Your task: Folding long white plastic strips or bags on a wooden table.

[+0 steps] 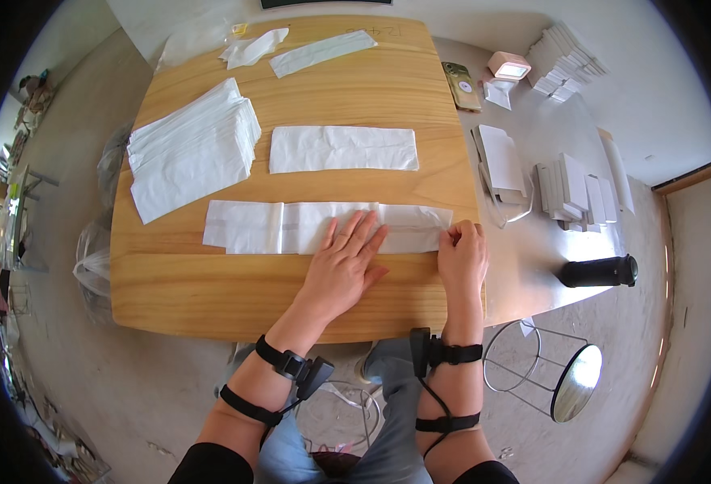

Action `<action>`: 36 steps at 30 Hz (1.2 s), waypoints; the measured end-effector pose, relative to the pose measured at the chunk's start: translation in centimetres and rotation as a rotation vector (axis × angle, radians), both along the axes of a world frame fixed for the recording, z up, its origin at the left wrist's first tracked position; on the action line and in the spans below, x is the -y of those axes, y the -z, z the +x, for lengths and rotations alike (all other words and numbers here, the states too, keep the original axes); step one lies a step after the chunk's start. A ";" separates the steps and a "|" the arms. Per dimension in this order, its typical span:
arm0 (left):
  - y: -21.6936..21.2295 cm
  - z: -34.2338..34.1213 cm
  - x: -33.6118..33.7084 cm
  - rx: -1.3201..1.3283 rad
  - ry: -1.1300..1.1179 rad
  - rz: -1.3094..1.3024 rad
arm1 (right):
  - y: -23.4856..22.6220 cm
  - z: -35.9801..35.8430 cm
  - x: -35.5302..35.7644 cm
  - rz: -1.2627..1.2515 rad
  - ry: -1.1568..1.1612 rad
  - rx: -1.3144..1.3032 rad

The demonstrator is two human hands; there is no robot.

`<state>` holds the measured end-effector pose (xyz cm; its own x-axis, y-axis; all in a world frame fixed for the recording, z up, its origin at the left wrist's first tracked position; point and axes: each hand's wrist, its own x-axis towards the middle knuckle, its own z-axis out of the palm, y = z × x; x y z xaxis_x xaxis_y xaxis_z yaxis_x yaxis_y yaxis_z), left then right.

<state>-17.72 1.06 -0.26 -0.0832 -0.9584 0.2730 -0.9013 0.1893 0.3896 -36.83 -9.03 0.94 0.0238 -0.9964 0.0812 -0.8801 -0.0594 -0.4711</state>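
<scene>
Along the near half of the bench [291, 302]: a long white strip [244, 226], laid flat and crosswise, crossed by upright creases; its left end is stepped at the lower corner.

Left hand [343, 262]: palm down on the middle of the strip, fingers slightly spread and thumb held apart, flattening the material.

Right hand [463, 252]: fingers curled together at the strip's right end, thumb near forefinger, apparently pinching the edge — the exact contact is hidden by the knuckles.

White rectangle [343, 150]: beyond the strip and apart from it, flat, lightly wrinkled, shorter than the strip; touched by neither hand.

White pile [190, 149]: at the left, many similar pieces overlapping in a slanted stack.

Far end: a narrow pale strip [323, 54] and, just beside it, a crumpled white piece [256, 47].

Progress (judged): the strip is already spread out, but smoothing and adjusting of its right end seem unfinished; the rectangle lies separate, its status unclear. Much of the work appears to remain — the pile is thick, should its pieces need the same handling.
</scene>
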 end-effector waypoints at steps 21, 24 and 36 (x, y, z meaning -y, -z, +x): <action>-1.2 4.1 0.2 -1.510 -0.236 0.135 | -1.9 10.8 -6.5 -0.104 -0.428 0.843; -1.1 6.4 -0.5 -1.743 -0.274 0.213 | -1.9 12.0 -7.4 0.013 -0.541 0.868; -0.6 6.3 -0.3 -0.935 -0.549 0.111 | -1.6 9.6 -7.1 -0.078 -0.461 0.704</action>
